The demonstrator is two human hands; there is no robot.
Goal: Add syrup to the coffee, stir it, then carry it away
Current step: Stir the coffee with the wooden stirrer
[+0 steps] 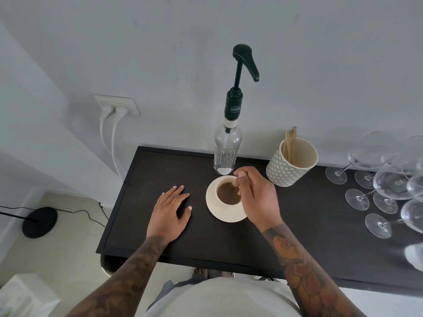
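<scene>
A cream cup of brown coffee (225, 193) stands on a cream saucer (215, 212) on the dark table (229, 243). My right hand (256, 197) hovers over the cup's right side, fingers curled and pinching a thin stirrer that dips into the coffee; the stirrer is mostly hidden by the fingers. My left hand (170, 211) lies flat on the table left of the saucer, fingers spread. Just behind the cup stands a clear syrup bottle (226, 152) with a dark green pump (246, 60), its spout pointing right.
A patterned cream pot (290, 165) with wooden stirrers sits right of the bottle. Several wine glasses (386, 186) crowd the table's right end. Behind is a wall with a socket and white cables (114, 110); a black lamp base (40, 221) lies on the floor, left.
</scene>
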